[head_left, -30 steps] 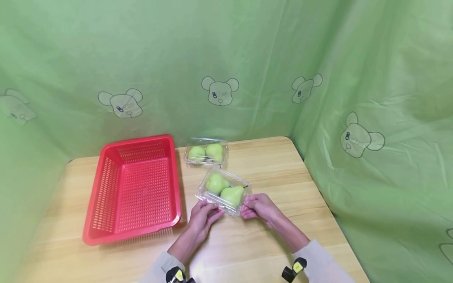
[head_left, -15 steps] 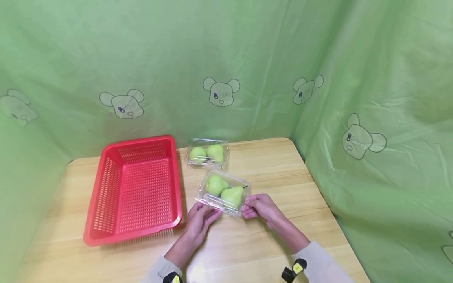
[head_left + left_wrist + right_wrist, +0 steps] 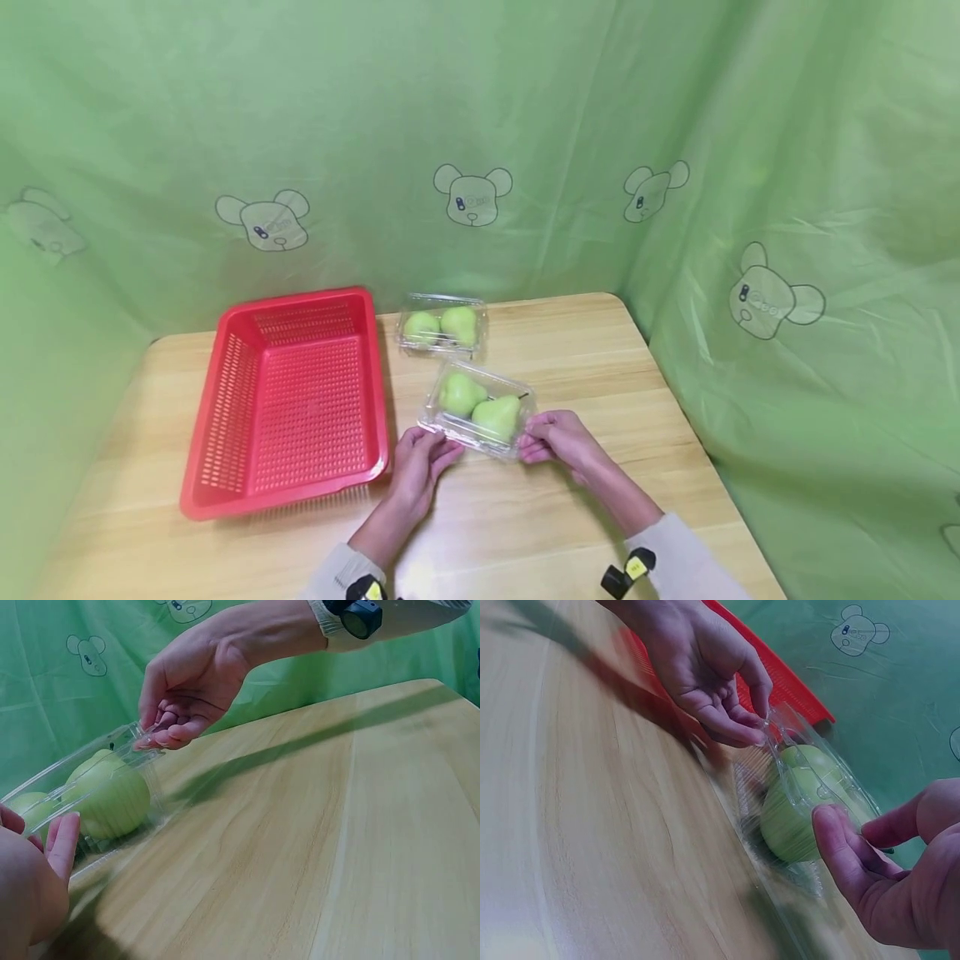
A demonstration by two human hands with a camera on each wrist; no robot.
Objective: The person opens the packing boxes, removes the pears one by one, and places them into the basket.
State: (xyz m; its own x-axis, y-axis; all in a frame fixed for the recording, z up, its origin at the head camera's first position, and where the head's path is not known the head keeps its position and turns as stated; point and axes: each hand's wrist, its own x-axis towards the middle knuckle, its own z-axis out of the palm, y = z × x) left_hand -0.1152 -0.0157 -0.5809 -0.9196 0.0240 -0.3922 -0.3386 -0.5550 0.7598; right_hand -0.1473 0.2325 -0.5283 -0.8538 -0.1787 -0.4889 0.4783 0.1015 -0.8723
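A clear plastic clamshell box [image 3: 480, 408] with two green pears [image 3: 497, 415] inside sits on the table, angled toward the right. At its front left corner my left hand [image 3: 417, 467] pinches the plastic rim between thumb and fingers. My right hand [image 3: 558, 440] pinches the rim near the front right corner, as the right wrist view also shows with the thumb and fingers [image 3: 844, 851] on the edge. The lid lies over the pears; whether its edge is fastened I cannot tell. Behind stands a second clamshell box [image 3: 442, 325], also holding two green pears.
A red perforated plastic basket [image 3: 378, 392] stands to the left of both boxes, with nothing in it. The wooden table [image 3: 600, 367] extends to the right and front. Green curtains [image 3: 555, 125] with bear-head drawings hang behind and beside the table.
My left hand has slid a little left along the box's front edge, toward the corner. The right hand and the box have hardly moved.
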